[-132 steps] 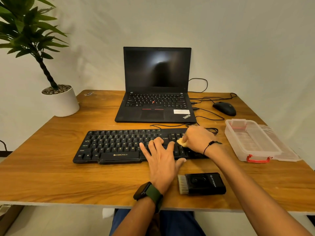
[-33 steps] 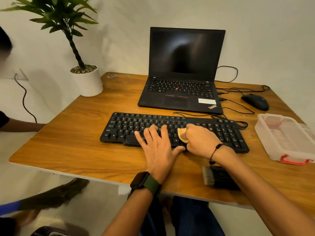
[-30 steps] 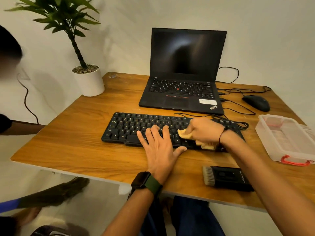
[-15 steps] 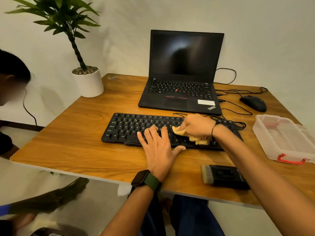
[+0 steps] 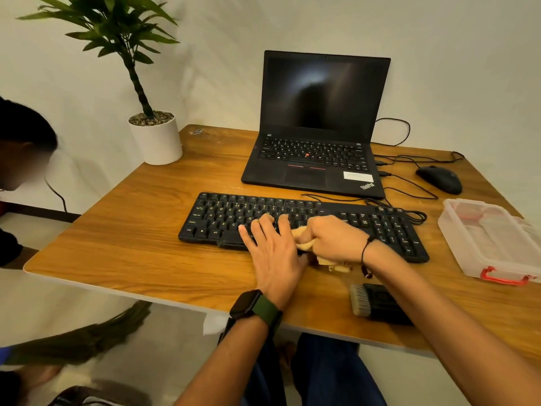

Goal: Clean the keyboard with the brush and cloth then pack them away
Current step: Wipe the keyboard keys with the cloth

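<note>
The flat table top (image 5: 123, 230) is showing warm orange-brown wood grain with a smooth, slightly satin finish. The long black keyboard (image 5: 380, 227) is looking like matt plastic, its keys catching little light. The soft pale-yellow cloth (image 5: 304, 244) is looking fuzzy and crumpled. The black block-shaped brush (image 5: 377, 303) is showing a matt plastic body and a row of pale, fine bristles. The clear rectangular box (image 5: 480, 244) is looking like glossy see-through plastic with red plastic clasps. The open black laptop (image 5: 316, 171) is showing a matt casing and a glossy dark screen. The round white plant pot (image 5: 158, 142) is looking smooth and matt.
</note>
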